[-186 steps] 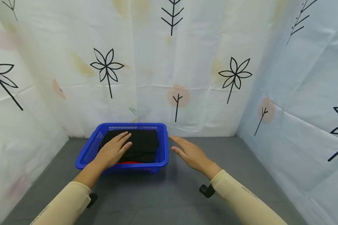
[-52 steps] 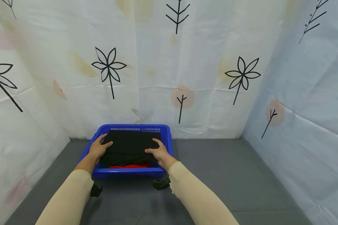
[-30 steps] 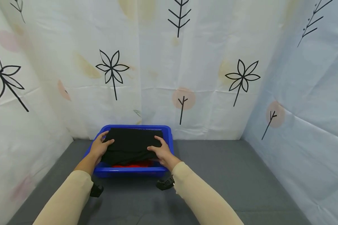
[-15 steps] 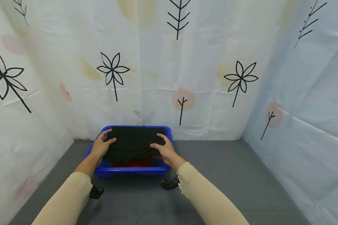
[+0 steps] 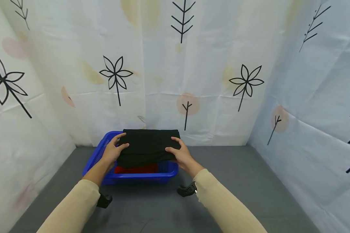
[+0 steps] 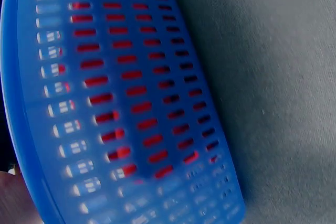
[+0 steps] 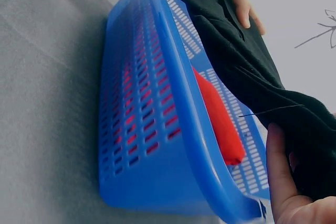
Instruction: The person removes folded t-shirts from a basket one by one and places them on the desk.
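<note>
Both hands grasp the same thing, a dark black bundle of folded cloth [image 5: 148, 145], one at either end. The left hand [image 5: 113, 151] pinches its left end, thumb on the near face and fingers spread toward the far edge; the right hand [image 5: 181, 154] grips the opposite end in much the same way. Between them the bundle hangs above a blue rectangular basket of perforated plastic [image 5: 140, 175], whose left wall lies beside the left hand and whose near right corner sits below the right one. In the basket, beneath the hands and apart from the black cloth, lies a bright red piece of soft-looking fabric [image 5: 137, 169] (its colour shows through the slots in the basket wall too). A thin dark thread [image 7: 273, 110] sticks out from the bundle just beside the right thumb. Nearer the person than the hands, cream long sleeves [image 5: 73, 204] end at the wrists, each with a black device [image 5: 105, 200] beneath. Under everything is a grey cloth-like surface [image 5: 151, 212]; beyond the hands hangs a white sheet printed with black line-drawn flowers [image 5: 163, 64].
</note>
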Tool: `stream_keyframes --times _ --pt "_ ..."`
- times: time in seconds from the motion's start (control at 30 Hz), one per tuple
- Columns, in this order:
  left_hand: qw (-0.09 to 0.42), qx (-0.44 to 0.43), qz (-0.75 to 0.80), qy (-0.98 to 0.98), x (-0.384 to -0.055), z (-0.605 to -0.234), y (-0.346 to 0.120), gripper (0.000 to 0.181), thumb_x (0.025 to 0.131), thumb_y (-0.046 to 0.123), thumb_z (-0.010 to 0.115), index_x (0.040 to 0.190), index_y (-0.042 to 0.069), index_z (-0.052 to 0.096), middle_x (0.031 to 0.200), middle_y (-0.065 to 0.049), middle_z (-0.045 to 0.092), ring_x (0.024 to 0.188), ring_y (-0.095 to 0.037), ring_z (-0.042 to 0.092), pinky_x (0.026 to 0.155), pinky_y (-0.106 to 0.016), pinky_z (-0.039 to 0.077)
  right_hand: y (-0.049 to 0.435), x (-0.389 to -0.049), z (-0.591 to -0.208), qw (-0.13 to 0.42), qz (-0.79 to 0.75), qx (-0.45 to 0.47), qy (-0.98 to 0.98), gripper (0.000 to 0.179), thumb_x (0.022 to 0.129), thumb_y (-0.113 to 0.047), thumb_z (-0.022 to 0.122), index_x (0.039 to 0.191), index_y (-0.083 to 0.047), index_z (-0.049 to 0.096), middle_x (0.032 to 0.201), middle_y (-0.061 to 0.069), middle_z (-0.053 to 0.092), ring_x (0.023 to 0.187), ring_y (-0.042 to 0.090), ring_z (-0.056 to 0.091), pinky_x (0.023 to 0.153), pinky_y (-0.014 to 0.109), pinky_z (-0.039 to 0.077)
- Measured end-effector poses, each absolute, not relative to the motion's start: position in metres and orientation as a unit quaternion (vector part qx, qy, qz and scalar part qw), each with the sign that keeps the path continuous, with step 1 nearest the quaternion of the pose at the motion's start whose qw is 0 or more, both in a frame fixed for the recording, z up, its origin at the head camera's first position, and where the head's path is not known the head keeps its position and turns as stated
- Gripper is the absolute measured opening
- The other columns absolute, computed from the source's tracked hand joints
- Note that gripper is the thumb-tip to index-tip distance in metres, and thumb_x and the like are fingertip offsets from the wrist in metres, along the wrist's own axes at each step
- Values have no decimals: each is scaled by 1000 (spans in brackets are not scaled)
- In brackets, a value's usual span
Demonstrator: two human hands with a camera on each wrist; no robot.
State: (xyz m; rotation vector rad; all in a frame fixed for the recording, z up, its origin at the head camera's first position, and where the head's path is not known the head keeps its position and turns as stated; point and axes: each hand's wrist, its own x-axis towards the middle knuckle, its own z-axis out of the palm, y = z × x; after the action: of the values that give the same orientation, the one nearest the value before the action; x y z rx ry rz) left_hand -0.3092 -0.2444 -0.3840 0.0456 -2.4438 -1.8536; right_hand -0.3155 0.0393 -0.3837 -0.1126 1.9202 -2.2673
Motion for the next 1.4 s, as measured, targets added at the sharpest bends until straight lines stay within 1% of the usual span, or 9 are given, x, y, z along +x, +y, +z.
stream_keyframes --times 0.1,0.23,0.4,0.6,0.87,1.0,1.1,1.23,1.4 --pt "30 7 -609 -793 -310 -384 -238 64 100 25 59 156 22 28 160 -23 15 131 -48 42 100 -56 46 47 -314 -384 75 -761 -43 643 60 91 -3 65 145 -16 43 139 27 44 80 19 65 69 34 58" --pt "21 -3 -610 -792 -311 -385 -230 67 99 24 60 157 22 26 158 -22 21 124 -45 50 91 -48 54 56 -315 -386 77 -767 -53 635 62 91 -1 64 146 -16 41 141 27 41 81 19 65 70 34 57" --pt "14 -19 -605 -796 -313 -387 -217 70 98 23 62 157 23 24 154 -21 25 114 -39 59 84 -40 58 69 -316 -390 79 -777 -50 622 64 91 1 63 147 -18 40 141 26 41 83 20 65 70 34 57" --pt "7 -24 -624 -781 -315 -391 -202 70 98 21 63 157 24 25 155 -20 25 107 -33 62 81 -39 59 84 -317 -393 67 -775 -49 626 63 90 1 63 147 -18 41 140 26 43 83 19 65 74 37 57" --pt "7 -21 -641 -767 -317 -395 -185 69 96 20 64 155 23 29 151 -19 31 103 -29 63 81 -37 58 102 -314 -395 66 -772 -46 630 61 92 0 62 147 -17 41 133 26 48 76 16 66 68 33 57" --pt "2 -21 -648 -761 -319 -396 -174 67 97 18 63 155 22 30 149 -19 32 101 -27 64 82 -37 59 115 -312 -397 60 -763 -50 642 57 94 -3 61 146 -15 41 133 26 47 76 16 67 73 38 58" --pt "-2 -25 -653 -757 -321 -397 -165 66 97 17 63 154 21 31 148 -19 33 98 -26 65 82 -38 59 125 -312 -398 57 -763 -46 642 55 95 -3 60 145 -14 40 134 25 47 77 17 67 75 39 58" --pt "-4 -29 -651 -758 -323 -400 -152 65 97 17 63 154 21 32 148 -19 33 101 -30 65 82 -39 59 137 -312 -399 53 -767 -38 638 55 96 -3 59 145 -14 39 131 22 48 79 16 66 72 35 57" --pt "-8 -31 -640 -768 -326 -401 -139 64 97 18 62 154 22 33 153 -19 30 113 -39 60 88 -45 57 150 -310 -398 40 -764 -30 644 55 96 -3 59 146 -13 39 129 20 48 80 15 65 72 33 56"
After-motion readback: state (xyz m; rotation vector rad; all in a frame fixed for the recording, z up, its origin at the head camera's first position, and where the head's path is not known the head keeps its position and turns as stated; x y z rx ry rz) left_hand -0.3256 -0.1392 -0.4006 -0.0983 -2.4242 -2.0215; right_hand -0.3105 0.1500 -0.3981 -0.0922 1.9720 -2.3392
